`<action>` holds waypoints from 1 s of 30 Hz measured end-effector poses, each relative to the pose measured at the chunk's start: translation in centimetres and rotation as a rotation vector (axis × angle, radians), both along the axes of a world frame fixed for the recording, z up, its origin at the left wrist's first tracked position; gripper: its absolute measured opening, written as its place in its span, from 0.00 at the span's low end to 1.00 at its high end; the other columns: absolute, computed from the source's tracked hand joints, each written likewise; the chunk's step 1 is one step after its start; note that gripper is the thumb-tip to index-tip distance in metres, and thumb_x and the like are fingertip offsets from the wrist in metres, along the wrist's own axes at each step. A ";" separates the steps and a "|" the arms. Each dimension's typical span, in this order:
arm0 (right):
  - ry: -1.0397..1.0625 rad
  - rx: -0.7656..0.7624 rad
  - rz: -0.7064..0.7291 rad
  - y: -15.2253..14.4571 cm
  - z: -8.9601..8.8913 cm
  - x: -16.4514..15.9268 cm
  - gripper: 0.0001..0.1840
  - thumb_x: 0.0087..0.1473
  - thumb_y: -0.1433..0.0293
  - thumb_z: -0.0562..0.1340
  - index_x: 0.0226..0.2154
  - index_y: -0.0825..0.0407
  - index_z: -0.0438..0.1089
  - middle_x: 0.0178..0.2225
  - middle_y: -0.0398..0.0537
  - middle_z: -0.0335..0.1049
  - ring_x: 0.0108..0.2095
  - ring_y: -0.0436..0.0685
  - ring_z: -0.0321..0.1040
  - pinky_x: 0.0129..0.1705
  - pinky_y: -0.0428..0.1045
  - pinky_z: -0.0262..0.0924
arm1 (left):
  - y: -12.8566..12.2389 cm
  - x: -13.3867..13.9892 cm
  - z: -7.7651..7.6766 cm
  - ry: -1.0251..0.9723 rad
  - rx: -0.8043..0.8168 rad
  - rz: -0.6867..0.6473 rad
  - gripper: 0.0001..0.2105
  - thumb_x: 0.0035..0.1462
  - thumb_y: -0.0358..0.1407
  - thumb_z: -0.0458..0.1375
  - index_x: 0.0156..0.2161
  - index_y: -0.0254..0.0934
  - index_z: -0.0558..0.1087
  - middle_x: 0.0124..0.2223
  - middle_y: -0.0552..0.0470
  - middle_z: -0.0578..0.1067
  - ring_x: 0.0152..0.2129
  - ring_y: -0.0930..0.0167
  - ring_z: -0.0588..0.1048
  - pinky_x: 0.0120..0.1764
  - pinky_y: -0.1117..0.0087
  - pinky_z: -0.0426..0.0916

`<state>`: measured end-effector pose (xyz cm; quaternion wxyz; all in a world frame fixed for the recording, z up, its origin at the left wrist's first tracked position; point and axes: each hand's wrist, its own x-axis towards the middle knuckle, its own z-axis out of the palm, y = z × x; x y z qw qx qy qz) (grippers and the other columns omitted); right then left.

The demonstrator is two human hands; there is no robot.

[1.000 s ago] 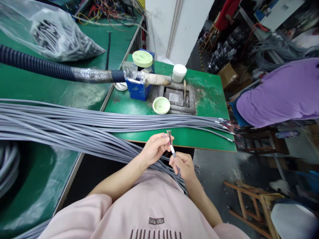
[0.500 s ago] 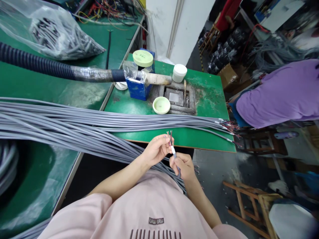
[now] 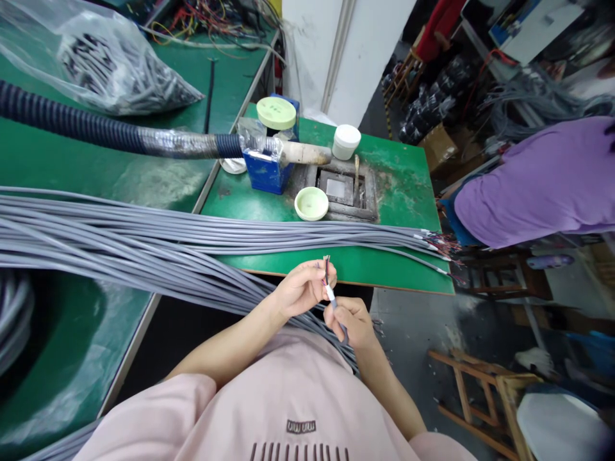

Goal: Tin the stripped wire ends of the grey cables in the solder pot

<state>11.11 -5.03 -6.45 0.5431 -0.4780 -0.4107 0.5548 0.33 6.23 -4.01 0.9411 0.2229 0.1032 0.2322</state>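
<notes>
In front of my chest, my right hand [image 3: 353,320] is closed around the grey jacket of a cable [image 3: 330,293] with a white band near its stripped end. My left hand [image 3: 305,285] pinches the thin coloured wires [image 3: 327,269] that come out of that end; their tips point up and away from me. Beyond my hands, a bundle of grey cables [image 3: 269,235] lies across the green table, its stripped ends [image 3: 439,243] at the right edge. More grey cables [image 3: 230,282] run beneath my hands toward my lap.
On the green table [image 3: 403,186] are a framed metal pot [image 3: 336,187], a pale green dish [image 3: 311,203], a white tub [image 3: 346,141] and a blue box [image 3: 266,171] under a black hose [image 3: 182,142]. A person in purple [image 3: 542,182] is at right, above a wooden stool [image 3: 473,390].
The coloured wires are drawn closer together between my left fingers. Both hands and the cable end have shifted slightly left.
</notes>
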 end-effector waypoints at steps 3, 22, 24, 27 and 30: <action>0.013 -0.009 0.014 0.0 -0.2 0.1 0.21 0.52 0.53 0.60 0.20 0.53 0.70 0.08 0.36 0.54 0.11 0.45 0.46 0.18 0.45 0.43 | 0.0 -0.1 0.1 -0.008 0.000 -0.015 0.09 0.42 0.35 0.66 0.24 0.33 0.71 0.21 0.55 0.65 0.18 0.77 0.64 0.20 0.77 0.61; 0.096 0.069 -0.233 0.4 -0.8 -0.4 0.17 0.55 0.55 0.59 0.29 0.53 0.69 0.09 0.34 0.53 0.11 0.45 0.45 0.16 0.43 0.43 | -2.8 -0.2 -1.1 0.440 0.692 0.782 0.03 0.46 0.32 0.66 0.30 0.41 0.78 0.31 0.52 0.74 0.29 0.73 0.72 0.35 0.71 0.68; -0.073 0.096 -0.321 0.2 -0.6 -0.3 0.15 0.56 0.60 0.58 0.43 0.51 0.69 0.15 0.35 0.60 0.13 0.45 0.49 0.16 0.43 0.45 | -2.8 -0.1 -1.2 0.456 0.708 0.775 0.03 0.47 0.33 0.66 0.30 0.41 0.78 0.30 0.52 0.74 0.28 0.72 0.72 0.33 0.70 0.67; -0.471 0.198 -0.415 -0.1 -0.1 0.1 0.21 0.56 0.67 0.59 0.53 0.46 0.63 0.26 0.41 0.70 0.20 0.47 0.62 0.23 0.44 0.59 | -2.6 0.2 -1.2 0.464 0.675 0.720 0.02 0.48 0.34 0.65 0.30 0.40 0.78 0.29 0.52 0.74 0.26 0.73 0.71 0.30 0.71 0.67; -0.791 0.293 -0.369 0.0 0.7 0.7 0.18 0.59 0.70 0.55 0.52 0.47 0.66 0.41 0.50 0.75 0.33 0.52 0.71 0.37 0.48 0.67 | -2.6 0.3 -1.4 0.450 0.765 0.711 0.02 0.50 0.33 0.64 0.32 0.40 0.78 0.30 0.52 0.75 0.27 0.73 0.72 0.31 0.72 0.67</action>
